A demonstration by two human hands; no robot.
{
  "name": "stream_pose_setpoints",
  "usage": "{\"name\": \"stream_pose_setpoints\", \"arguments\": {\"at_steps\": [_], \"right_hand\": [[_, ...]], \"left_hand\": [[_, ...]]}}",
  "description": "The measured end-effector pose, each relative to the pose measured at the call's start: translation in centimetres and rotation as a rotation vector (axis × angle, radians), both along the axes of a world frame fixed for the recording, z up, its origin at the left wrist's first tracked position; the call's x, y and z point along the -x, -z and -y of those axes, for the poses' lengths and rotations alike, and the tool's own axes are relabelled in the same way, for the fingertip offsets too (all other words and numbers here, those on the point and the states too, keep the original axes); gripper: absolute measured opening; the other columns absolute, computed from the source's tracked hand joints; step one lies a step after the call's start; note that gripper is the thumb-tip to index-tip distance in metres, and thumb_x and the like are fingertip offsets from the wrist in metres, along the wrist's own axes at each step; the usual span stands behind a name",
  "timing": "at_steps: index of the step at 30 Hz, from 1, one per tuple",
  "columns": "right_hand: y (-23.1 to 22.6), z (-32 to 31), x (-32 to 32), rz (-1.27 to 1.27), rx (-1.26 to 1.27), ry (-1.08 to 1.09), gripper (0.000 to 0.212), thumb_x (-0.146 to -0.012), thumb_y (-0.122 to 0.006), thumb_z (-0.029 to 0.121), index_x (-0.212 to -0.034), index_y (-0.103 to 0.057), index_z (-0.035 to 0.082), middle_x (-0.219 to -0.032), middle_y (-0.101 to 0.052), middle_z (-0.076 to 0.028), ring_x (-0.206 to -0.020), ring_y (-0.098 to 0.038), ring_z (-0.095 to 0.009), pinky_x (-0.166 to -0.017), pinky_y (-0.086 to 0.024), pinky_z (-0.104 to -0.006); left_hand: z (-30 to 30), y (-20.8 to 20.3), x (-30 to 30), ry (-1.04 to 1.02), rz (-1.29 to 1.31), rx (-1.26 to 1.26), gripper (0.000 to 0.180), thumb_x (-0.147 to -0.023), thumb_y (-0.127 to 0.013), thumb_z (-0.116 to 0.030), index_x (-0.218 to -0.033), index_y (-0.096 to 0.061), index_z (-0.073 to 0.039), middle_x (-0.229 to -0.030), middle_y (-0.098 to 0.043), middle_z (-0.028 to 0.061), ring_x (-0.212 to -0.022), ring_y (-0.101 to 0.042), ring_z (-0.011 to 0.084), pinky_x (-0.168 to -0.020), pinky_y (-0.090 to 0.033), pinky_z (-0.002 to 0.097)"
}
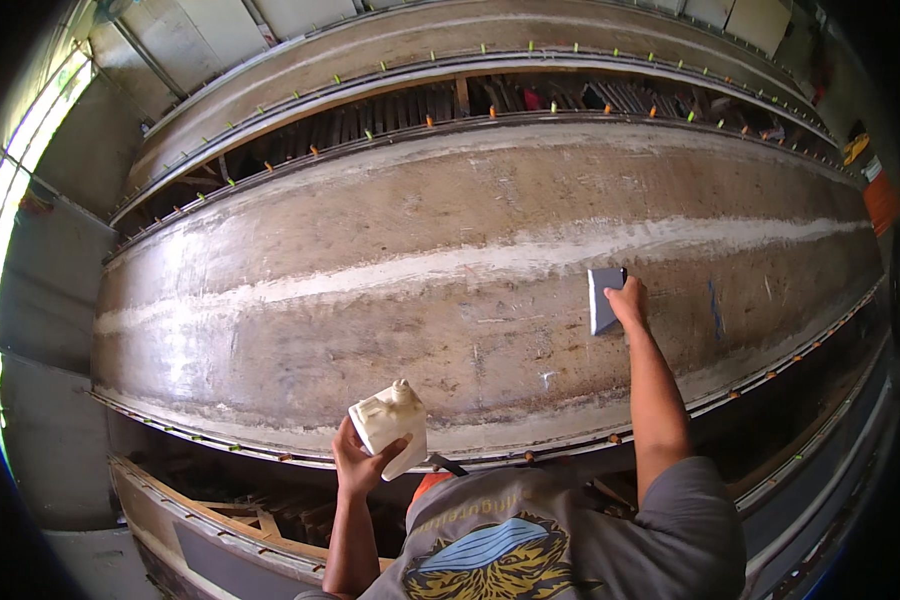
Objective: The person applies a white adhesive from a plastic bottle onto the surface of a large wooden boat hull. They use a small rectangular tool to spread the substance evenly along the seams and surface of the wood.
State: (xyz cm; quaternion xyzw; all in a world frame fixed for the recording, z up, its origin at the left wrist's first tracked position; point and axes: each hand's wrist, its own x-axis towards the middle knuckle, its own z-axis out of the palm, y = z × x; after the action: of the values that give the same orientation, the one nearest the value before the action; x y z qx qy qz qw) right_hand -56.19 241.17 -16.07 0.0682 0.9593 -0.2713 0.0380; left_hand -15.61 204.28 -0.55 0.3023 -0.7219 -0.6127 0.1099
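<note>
My left hand (355,458) is closed around a cream-white plastic jug (388,415), held tilted over the near edge of the long table. A small neck or cap sticks up from the jug's far end. Farther out to the right, my right hand (630,302) grips a flat dark grey spreader (602,300) with a white strip along its left edge. The spreader is over or against the brown tabletop (510,340), just on the near side of the long whitish band (430,268); I cannot tell whether it touches.
A second long table (390,45) runs parallel beyond a gap with many wooden slats (390,110). Small orange and green pegs line the table edges. At the near side, a lower wooden frame (260,520) stands beside me. Bright window light (10,200) enters at left.
</note>
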Motion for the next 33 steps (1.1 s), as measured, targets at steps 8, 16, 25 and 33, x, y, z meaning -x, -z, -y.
{"name": "stream_pose_setpoints", "arguments": {"at_steps": [8, 16, 25, 33], "right_hand": [[3.7, 20.4, -6.3, -0.087, -0.397, -0.254, 0.025, -0.097, -0.053, 0.008, -0.115, -0.065, -0.004, -0.091, -0.075, -0.023, -0.086, -0.075, -0.04, -0.076, -0.061, -0.0503], [-0.8, 41.5, -18.0, 0.082, -0.1, -0.671, 0.038, -0.088, -0.065, 0.014, -0.12, -0.064, -0.006, -0.101, -0.075, -0.026, -0.093, -0.075, -0.039, -0.079, -0.061, -0.0515], [7.1, 17.2, -4.3, 0.173, 0.299, -0.007, 0.023, -0.08, -0.08, 0.004, -0.1, -0.076, -0.005, -0.092, -0.077, -0.015, -0.079, -0.074, -0.022, -0.071, -0.058, -0.0366], [7.9, 27.8, -10.2, 0.179, 0.309, -0.217, 0.025, -0.078, -0.084, 0.014, -0.096, -0.074, -0.002, -0.093, -0.077, -0.015, -0.084, -0.074, -0.024, -0.078, -0.057, -0.0393]], "left_hand": [[4.5, 1.2, -2.8, 0.009, -0.016, -0.076, 0.063, -0.07, -0.096, -0.017, -0.121, -0.065, 0.003, -0.109, -0.074, 0.0103, -0.1, -0.07, 0.0169, -0.091, -0.056, 0.035], [8.6, 0.9, -7.5, -0.068, -0.005, -0.089, 0.064, -0.067, -0.094, -0.006, -0.122, -0.063, 0.002, -0.112, -0.074, 0.0115, -0.102, -0.071, 0.0187, -0.092, -0.057, 0.0362], [11.4, 2.5, -9.0, -0.083, -0.057, -0.086, 0.061, -0.07, -0.096, -0.017, -0.119, -0.066, 0.003, -0.107, -0.075, 0.0099, -0.097, -0.071, 0.0165, -0.089, -0.056, 0.0341], [11.4, 4.3, -6.0, 0.068, 0.024, -0.055, 0.061, -0.07, -0.094, -0.012, -0.121, -0.064, 0.002, -0.11, -0.073, 0.0109, -0.101, -0.071, 0.0182, -0.092, -0.056, 0.036]]}}
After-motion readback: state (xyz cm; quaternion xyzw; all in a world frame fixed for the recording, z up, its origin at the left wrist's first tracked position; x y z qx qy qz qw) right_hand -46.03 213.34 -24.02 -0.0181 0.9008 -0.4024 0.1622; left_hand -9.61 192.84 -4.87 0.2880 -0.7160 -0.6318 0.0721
